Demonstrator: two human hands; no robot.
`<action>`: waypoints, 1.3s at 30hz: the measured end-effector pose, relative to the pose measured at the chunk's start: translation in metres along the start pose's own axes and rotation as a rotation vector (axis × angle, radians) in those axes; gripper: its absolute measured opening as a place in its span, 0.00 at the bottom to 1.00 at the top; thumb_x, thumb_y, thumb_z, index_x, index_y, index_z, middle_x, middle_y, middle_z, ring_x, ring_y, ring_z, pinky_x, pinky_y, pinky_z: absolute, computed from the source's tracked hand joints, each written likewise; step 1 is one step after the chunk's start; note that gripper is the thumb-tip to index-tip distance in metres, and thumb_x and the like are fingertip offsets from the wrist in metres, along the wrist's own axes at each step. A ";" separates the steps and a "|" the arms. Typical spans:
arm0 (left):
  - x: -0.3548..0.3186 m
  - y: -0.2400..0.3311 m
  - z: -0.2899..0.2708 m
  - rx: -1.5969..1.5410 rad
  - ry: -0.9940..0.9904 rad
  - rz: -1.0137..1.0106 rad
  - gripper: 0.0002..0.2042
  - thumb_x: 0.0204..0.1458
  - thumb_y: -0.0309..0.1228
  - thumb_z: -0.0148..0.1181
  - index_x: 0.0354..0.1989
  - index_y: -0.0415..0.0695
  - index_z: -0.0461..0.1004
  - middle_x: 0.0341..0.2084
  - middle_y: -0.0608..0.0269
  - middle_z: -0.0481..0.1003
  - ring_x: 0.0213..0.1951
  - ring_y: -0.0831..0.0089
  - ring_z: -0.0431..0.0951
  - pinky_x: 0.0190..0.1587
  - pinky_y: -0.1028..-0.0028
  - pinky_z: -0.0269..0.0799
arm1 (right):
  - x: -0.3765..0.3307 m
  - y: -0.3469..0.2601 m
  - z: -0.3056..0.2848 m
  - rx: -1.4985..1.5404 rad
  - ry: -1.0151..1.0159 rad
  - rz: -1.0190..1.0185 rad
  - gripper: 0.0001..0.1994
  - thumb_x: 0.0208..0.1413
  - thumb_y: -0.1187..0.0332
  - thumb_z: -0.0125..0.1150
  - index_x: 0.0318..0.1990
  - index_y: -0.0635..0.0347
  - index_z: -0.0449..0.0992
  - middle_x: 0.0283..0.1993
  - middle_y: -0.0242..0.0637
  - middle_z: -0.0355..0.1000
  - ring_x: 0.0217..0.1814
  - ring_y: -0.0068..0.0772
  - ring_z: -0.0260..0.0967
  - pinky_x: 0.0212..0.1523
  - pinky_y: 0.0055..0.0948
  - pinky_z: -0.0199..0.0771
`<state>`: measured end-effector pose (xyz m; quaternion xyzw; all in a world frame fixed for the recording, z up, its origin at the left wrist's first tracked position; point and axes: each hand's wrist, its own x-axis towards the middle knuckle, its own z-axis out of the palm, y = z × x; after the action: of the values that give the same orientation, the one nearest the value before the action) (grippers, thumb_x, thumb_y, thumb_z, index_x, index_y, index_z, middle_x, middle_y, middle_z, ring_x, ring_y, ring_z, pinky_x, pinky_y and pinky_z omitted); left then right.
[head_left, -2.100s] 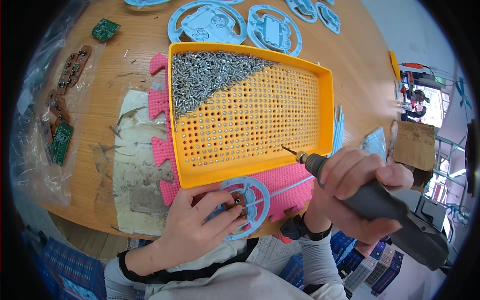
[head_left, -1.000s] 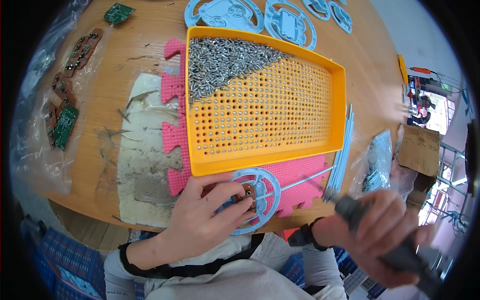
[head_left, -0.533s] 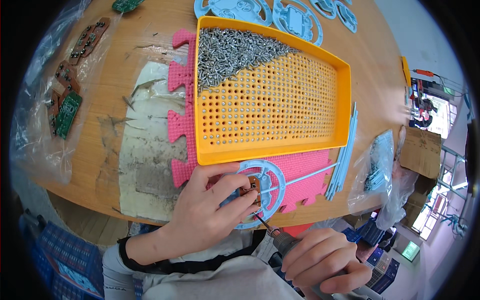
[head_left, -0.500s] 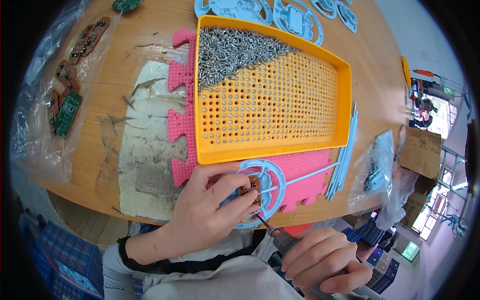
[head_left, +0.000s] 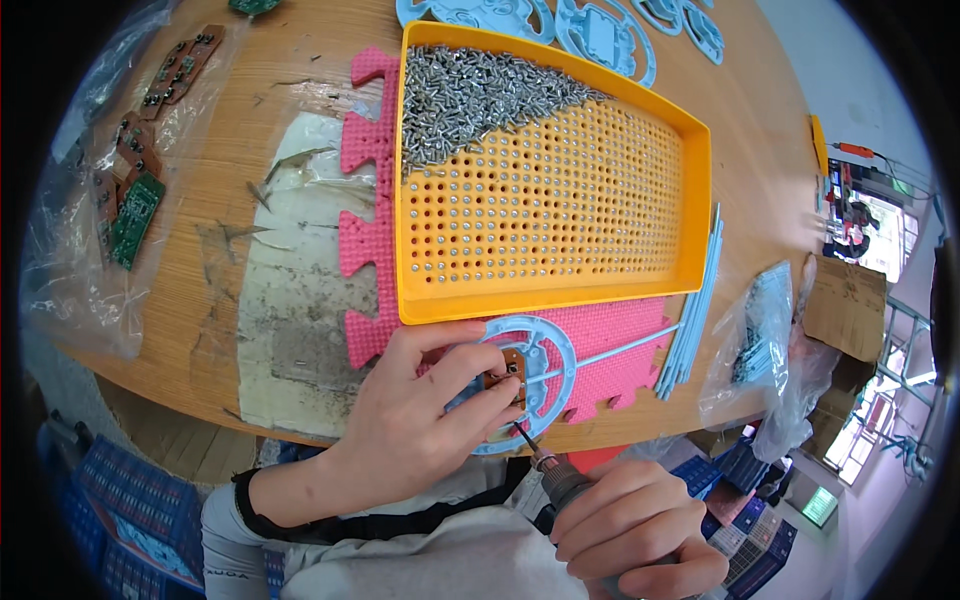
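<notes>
Head view, left hand point(head_left: 425, 420): I pinch a small brown board point(head_left: 503, 372) inside the blue round frame point(head_left: 535, 375).
Right hand point(head_left: 635, 530): I grip the electric screwdriver point(head_left: 560, 485), tip at the board.
Beyond the hands: orange screw tray point(head_left: 550, 190) on pink foam mat point(head_left: 620, 345), wooden worktop point(head_left: 250, 130).

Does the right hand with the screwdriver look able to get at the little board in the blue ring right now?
Probably yes. The right hand angles the screwdriver tip onto the brown board in the blue ring; left hand fingers pin the board's near side but leave the tip's path open.
</notes>
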<state>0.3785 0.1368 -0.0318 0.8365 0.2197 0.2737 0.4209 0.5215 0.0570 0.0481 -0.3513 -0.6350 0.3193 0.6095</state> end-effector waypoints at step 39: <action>0.002 -0.001 -0.003 0.013 -0.023 0.014 0.16 0.32 0.32 0.74 0.34 0.47 0.81 0.35 0.68 0.73 0.44 0.60 0.68 0.43 0.68 0.67 | 0.043 0.058 -0.066 -0.239 0.288 -0.107 0.26 0.60 0.42 0.46 0.45 0.59 0.60 0.19 0.34 0.63 0.14 0.24 0.61 0.17 0.21 0.63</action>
<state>0.3778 0.1399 -0.0302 0.8437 0.2108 0.2657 0.4161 0.5906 0.1232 0.0267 -0.4287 -0.5925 0.1552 0.6641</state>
